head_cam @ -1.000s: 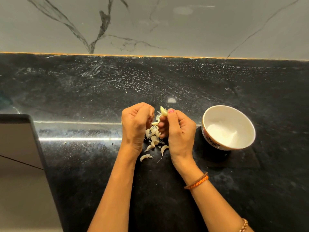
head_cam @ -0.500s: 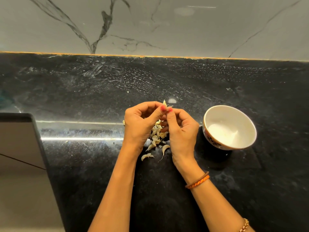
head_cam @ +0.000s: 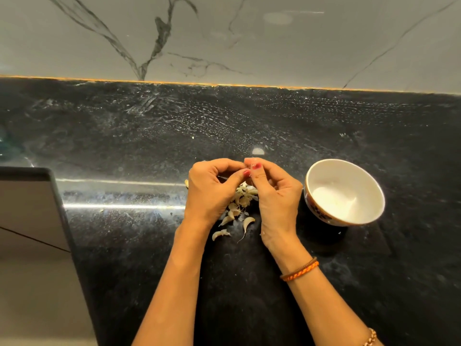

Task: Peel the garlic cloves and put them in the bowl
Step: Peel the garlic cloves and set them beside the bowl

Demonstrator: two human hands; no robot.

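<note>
Nearest the person, a woven orange-and-brown wrist band (head_cam: 299, 269) circles the right forearm, on the near side of the small heap of pale garlic cloves and papery skins (head_cam: 240, 201) that lies on the black speckled stone countertop (head_cam: 149, 245). Two loose cloves sit at the heap's near edge, apart from the rest.

Directly above the heap the left hand (head_cam: 212, 186) and the right hand (head_cam: 277, 191) meet fingertip to fingertip, their fingers curled and pinched together on something very small; it is probably a clove being skinned, but it is hidden between the tips and cannot be made out.

The risks look modest. A slick, half-peeled clove could squirt from so tight a pinch and skid across the polished stone. Dropped into the heap, it would be hard to tell from unpeeled ones. Skin flakes may cling to the fingers and ride along into the bowl.

The white round ceramic bowl with a patterned outer band (head_cam: 321, 213) stands just right of the heap, near the right hand, apparently without cloves, with nothing between it and the hands. Well left of the heap lies a dark-rimmed grey flat panel (head_cam: 32, 208). Far beyond the heap rises the grey veined marble backsplash (head_cam: 249, 41).
</note>
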